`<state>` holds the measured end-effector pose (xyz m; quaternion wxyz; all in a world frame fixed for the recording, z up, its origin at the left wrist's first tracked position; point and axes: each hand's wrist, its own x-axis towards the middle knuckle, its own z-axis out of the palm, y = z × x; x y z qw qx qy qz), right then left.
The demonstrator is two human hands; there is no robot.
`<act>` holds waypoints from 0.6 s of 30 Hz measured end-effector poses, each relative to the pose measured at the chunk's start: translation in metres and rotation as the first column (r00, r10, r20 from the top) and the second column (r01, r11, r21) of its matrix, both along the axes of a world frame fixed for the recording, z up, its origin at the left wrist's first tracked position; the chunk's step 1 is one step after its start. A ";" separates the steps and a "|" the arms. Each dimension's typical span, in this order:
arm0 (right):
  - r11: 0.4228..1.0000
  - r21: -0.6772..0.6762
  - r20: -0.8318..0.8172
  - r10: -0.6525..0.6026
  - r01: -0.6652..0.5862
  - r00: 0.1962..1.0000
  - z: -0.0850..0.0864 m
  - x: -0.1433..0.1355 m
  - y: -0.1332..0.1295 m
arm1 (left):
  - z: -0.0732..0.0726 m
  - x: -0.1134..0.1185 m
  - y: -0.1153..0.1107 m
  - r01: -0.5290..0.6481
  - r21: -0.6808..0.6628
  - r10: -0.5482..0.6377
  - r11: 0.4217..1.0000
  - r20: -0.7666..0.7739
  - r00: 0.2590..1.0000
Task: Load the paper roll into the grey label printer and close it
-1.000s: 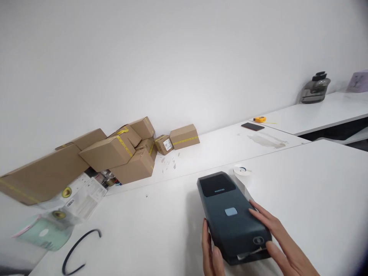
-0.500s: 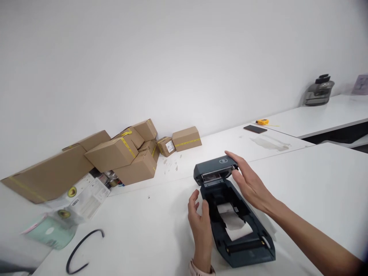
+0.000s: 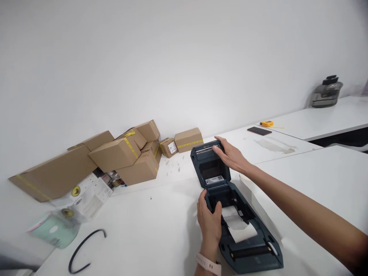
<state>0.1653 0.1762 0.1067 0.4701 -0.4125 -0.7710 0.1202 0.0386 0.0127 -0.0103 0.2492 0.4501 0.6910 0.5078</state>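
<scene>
The right hand (image 3: 231, 154) grips the raised lid (image 3: 214, 168) by its upper edge, thumb on the inner face, fingers behind. The left hand (image 3: 210, 222) has thumb and fingers parted at the near-left rim of the open printer (image 3: 255, 242); whether they squeeze it, I cannot tell. The printer rests on the white table (image 3: 155, 230), white paper (image 3: 240, 228) inside

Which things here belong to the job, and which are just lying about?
Seemingly in use:
open printer
its raised lid
white paper inside

Seemingly just lying about:
cardboard boxes
phone
yellow tape measure
black strip
green pouch
bottle
</scene>
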 end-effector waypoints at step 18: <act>0.894 -0.240 0.841 0.386 -0.379 0.380 -0.108 -0.011 -0.073 | -0.008 -0.001 0.004 -0.077 -0.035 0.074 0.996 -0.089 0.993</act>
